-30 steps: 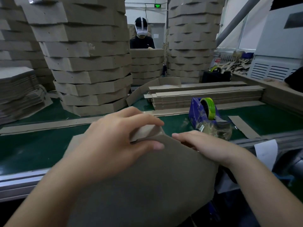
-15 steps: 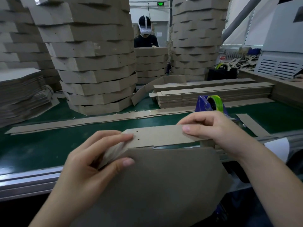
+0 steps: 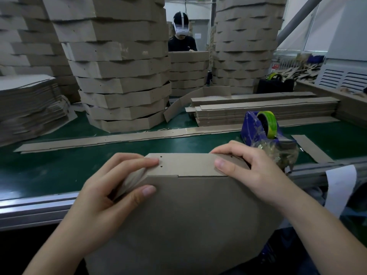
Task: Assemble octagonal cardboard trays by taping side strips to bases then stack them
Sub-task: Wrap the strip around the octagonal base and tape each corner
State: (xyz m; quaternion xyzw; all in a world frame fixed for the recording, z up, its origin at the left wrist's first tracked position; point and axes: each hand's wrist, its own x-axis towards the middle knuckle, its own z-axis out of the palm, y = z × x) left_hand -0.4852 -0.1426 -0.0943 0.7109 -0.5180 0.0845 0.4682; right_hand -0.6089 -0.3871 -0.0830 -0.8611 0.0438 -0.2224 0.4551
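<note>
Your left grip (image 3: 103, 197) and right grip (image 3: 252, 171) both pinch the strip (image 3: 186, 164) onto the base (image 3: 188, 215), at the table's (image 3: 49, 171) near edge. It's light, bendy cardboard, so I'd hold right beside the folds.

I saw matt, rough cardboard on the base (image 3: 188, 215) and side strip (image 3: 188, 164), a glossy plastic tape dispenser (image 3: 252, 128), a smooth green belt (image 3: 59, 167), and a metal rail (image 3: 29, 211).
</note>
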